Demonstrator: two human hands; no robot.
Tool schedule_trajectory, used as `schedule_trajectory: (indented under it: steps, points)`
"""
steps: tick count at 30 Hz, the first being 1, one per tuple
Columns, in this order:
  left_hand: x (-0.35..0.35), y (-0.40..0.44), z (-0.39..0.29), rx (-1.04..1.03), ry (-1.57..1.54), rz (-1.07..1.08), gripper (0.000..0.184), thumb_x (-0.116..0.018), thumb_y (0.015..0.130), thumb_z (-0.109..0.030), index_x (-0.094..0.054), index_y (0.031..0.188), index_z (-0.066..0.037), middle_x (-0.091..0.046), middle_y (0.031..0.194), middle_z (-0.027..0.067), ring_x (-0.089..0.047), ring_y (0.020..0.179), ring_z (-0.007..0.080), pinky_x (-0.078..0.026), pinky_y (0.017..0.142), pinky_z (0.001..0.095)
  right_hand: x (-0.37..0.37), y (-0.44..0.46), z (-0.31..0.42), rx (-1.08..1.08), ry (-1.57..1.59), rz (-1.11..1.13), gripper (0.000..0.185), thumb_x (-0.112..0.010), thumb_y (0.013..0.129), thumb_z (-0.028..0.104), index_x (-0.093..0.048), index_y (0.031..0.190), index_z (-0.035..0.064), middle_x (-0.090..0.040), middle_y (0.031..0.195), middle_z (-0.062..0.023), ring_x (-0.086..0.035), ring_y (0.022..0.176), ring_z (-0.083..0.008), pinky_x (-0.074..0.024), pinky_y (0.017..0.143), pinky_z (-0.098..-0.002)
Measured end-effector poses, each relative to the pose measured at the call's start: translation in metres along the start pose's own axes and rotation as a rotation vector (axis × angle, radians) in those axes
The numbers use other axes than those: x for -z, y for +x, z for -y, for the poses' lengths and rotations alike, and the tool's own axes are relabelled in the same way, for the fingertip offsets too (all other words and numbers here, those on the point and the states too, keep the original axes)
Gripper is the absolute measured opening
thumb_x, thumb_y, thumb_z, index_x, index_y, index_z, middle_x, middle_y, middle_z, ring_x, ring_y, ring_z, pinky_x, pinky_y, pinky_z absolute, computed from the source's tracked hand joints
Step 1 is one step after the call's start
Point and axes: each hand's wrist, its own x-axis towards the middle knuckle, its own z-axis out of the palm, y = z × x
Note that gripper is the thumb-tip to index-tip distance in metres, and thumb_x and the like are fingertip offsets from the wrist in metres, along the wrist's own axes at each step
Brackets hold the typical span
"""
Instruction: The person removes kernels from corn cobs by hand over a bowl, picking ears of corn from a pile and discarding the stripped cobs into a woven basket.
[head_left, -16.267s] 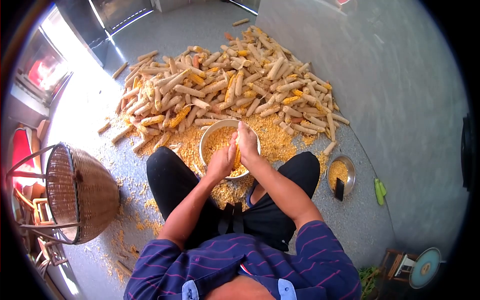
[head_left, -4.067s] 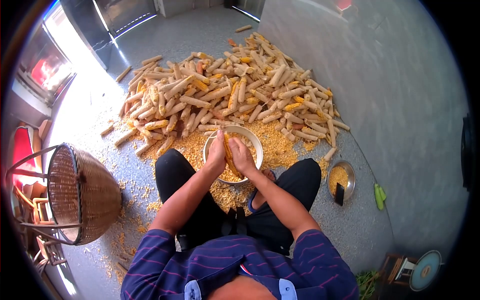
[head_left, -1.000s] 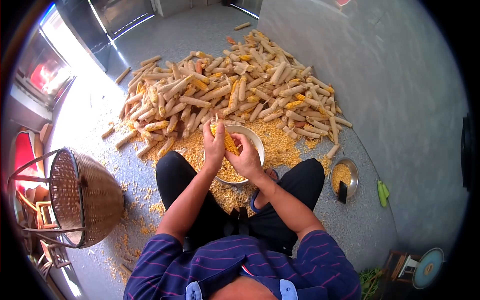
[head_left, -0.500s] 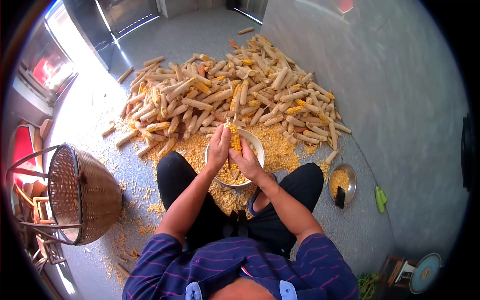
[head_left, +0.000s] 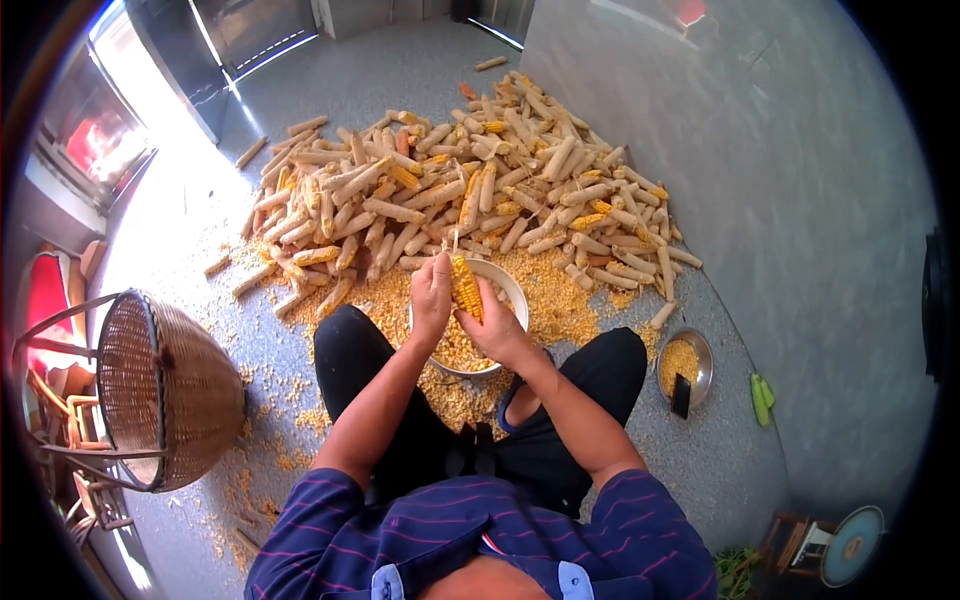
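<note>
A yellow ear of corn, still covered in kernels over most of the side I see, is held upright between my hands. My left hand is closed against its left side near the top. Lower down, my right hand grips it from the right, thumb along the ear. Both hands are above a white basin between my legs, which holds loose kernels. My palms hide the ear's lower end and part of the basin.
Beyond the basin spreads a big heap of mostly stripped cobs, with loose kernels around it. A wicker basket lies tipped at left. At right are a metal bowl of kernels, a dark phone-like object and green vegetables.
The ear has turned in my hands and tilts slightly more to the left at the top. My left hand has shifted a little down and left; my right fingers have regripped the ear.
</note>
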Motion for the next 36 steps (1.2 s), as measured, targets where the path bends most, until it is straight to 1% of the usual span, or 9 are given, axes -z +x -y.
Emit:
schedule_trajectory:
  steps: [4,8,12,19,24,28,29,32,36]
  points:
    - [0.005,0.001,0.012,0.056,0.165,0.009,0.043,-0.041,0.101,-0.029,-0.054,0.076,0.003,-0.049,0.061,0.0053,-0.047,0.059,0.0135,-0.038,0.056,0.0340,-0.001,0.003,-0.010,0.006,0.179,0.019,0.048,-0.058,0.090,0.019,-0.041,0.130,-0.0008,-0.060,0.106,-0.0125,-0.059,0.094,-0.0186,-0.0475,0.080,-0.0322]
    - [-0.004,-0.005,0.004,0.042,-0.041,0.097,0.035,-0.041,0.101,-0.029,-0.058,0.096,0.002,-0.057,0.080,0.0063,-0.052,0.074,0.0133,-0.042,0.067,0.0304,0.004,0.014,-0.007,-0.041,0.385,0.002,0.046,-0.059,0.090,0.017,-0.042,0.129,-0.0005,-0.058,0.099,-0.0071,-0.057,0.087,-0.0139,-0.0476,0.076,-0.0291]
    - [-0.006,-0.005,-0.002,0.047,-0.051,0.266,0.031,-0.043,0.101,-0.026,-0.054,0.112,0.000,-0.059,0.099,0.0046,-0.054,0.089,0.0123,-0.044,0.076,0.0291,0.010,0.005,0.020,-0.101,0.156,0.015,0.052,-0.060,0.091,0.017,-0.038,0.136,0.0015,-0.058,0.105,-0.0067,-0.057,0.085,-0.0116,-0.0479,0.071,-0.0265]
    - [-0.001,-0.004,0.006,-0.007,0.338,0.211,0.029,-0.043,0.098,-0.020,-0.053,0.115,0.001,-0.062,0.088,0.0220,-0.061,0.082,0.0348,-0.047,0.074,0.0378,0.001,0.009,-0.004,0.010,0.179,-0.046,0.055,-0.059,0.089,0.013,-0.036,0.138,0.0021,-0.058,0.100,-0.0066,-0.059,0.079,-0.0114,-0.0482,0.066,-0.0253]
    - [-0.003,-0.006,0.005,-0.040,0.200,0.147,0.029,-0.043,0.098,-0.019,-0.053,0.116,0.002,-0.063,0.088,0.0170,-0.062,0.081,0.0269,-0.047,0.074,0.0358,0.013,0.006,0.008,-0.217,0.639,0.130,0.056,-0.053,0.084,0.003,-0.036,0.137,0.0020,-0.055,0.090,-0.0039,-0.052,0.060,-0.0081,-0.0436,0.049,-0.0233]
    - [0.001,-0.005,-0.003,0.126,-0.090,0.245,0.030,-0.045,0.098,-0.020,-0.052,0.119,0.002,-0.062,0.096,0.0090,-0.058,0.084,0.0173,-0.046,0.073,0.0320,0.014,0.012,0.000,-0.110,0.639,0.158,0.056,-0.053,0.085,0.004,-0.035,0.138,0.0018,-0.054,0.103,-0.0047,-0.056,0.082,-0.0095,-0.0477,0.069,-0.0239]
    - [-0.005,-0.006,-0.002,-0.038,-0.073,0.239,0.031,-0.046,0.098,-0.021,-0.050,0.122,-0.001,-0.060,0.100,0.0069,-0.055,0.083,0.0156,-0.045,0.071,0.0291,0.009,0.011,-0.001,-0.057,0.583,0.096,0.055,-0.048,0.088,0.007,-0.033,0.140,0.0020,-0.053,0.112,-0.0058,-0.054,0.094,-0.0111,-0.0465,0.078,-0.0243]
    - [0.000,-0.008,-0.010,0.026,0.041,0.325,0.032,-0.046,0.098,-0.020,-0.048,0.123,-0.001,-0.060,0.098,0.0092,-0.055,0.082,0.0139,-0.045,0.070,0.0278,0.007,0.011,-0.005,-0.015,0.701,0.083,0.058,-0.044,0.090,0.012,-0.028,0.144,-0.0001,-0.049,0.122,-0.0075,-0.049,0.104,-0.0134,-0.0420,0.089,-0.0268]
    - [-0.001,-0.013,-0.023,0.182,0.103,0.294,0.037,-0.042,0.099,-0.019,-0.046,0.131,-0.001,-0.059,0.111,0.0112,-0.056,0.095,0.0164,-0.046,0.079,0.0305,0.011,0.012,-0.020,-0.099,0.954,0.150,0.046,-0.037,0.092,0.013,-0.037,0.137,0.0034,-0.056,0.106,-0.0062,-0.057,0.087,-0.0129,-0.0494,0.073,-0.0282]
